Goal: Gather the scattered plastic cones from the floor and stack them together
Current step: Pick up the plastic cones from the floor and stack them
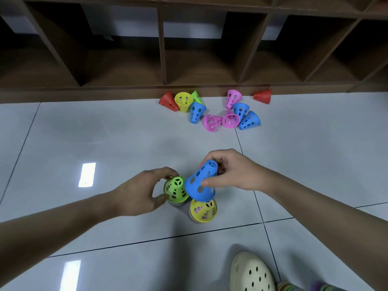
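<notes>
Right hand (233, 171) grip around tilted blue cone (199, 183), left hand (144, 190) grip around green cone (175, 189) (upright).

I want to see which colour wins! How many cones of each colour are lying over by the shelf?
Red cones: 2
Yellow cones: 1
Green cones: 1
Blue cones: 3
Pink cones: 3
Total: 10

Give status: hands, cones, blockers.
Left hand grips green-topped stack. Right hand holds blue cone, tilted. Loose cones remain by shelf. No blockers.
</notes>
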Tool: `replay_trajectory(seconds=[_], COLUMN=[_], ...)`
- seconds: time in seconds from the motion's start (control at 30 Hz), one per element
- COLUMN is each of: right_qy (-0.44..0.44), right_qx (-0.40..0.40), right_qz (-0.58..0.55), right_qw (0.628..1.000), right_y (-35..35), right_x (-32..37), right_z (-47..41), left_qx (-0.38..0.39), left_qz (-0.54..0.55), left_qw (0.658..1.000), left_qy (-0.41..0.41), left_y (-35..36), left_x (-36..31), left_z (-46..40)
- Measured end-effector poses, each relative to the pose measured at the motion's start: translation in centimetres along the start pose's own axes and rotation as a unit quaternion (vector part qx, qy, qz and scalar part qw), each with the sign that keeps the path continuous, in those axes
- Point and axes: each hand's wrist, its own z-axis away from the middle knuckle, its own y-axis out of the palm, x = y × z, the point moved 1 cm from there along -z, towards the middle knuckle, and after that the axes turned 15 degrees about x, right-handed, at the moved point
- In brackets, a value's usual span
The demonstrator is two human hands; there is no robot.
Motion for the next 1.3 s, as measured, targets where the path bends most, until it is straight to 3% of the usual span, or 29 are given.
replay_trajectory(seconds=[0.17, 0.43, 0.67, 0.9, 0.97, 1.07, 1.3], right_qy=[0.021, 0.013, 0.025, 0.092, 0.093, 0.079, 0.11], right_qx=[0.038, 0.0, 0.021, 0.111, 0.083, -0.04, -0.238], right_qz=[0.107, 0.044, 0.04, 0.133, 0.107, 0.026, 0.003], right_qw=[0.993, 0.999, 0.999, 0.981, 0.986, 0.996, 0.965], right_y=[0.7, -1.7, -3.0, -2.5, -3.3, -6.1, -13.0], right_x=[0.4, -1.7, -2.8, -3.4, -4.2, -6.2, -11.3], right_z=[-0.2, -1.3, -1.8, -2.7, -3.7, -5.4, -8.6], left_qx=[0.007, -0.051, -0.084, -0.104, -0.114, -0.122, -0.1], left_qz=[0.013, 0.032, 0.007, -0.016, -0.022, -0.018, -0.115], left_qw=[0.998, 0.993, 0.99, 0.985, 0.983, 0.982, 0.979], left_qy=[-0.056, -0.102, -0.115, -0.137, -0.142, -0.143, -0.136], left_y=[-1.0, -4.0, -6.0, -7.1, -7.5, -8.5, -10.6], left_x=[1.5, 4.4, 6.4, 7.2, 7.4, 7.9, 9.2], left_z=[-0.3, -4.5, -9.2, -13.5, -14.4, -16.3, -21.6])
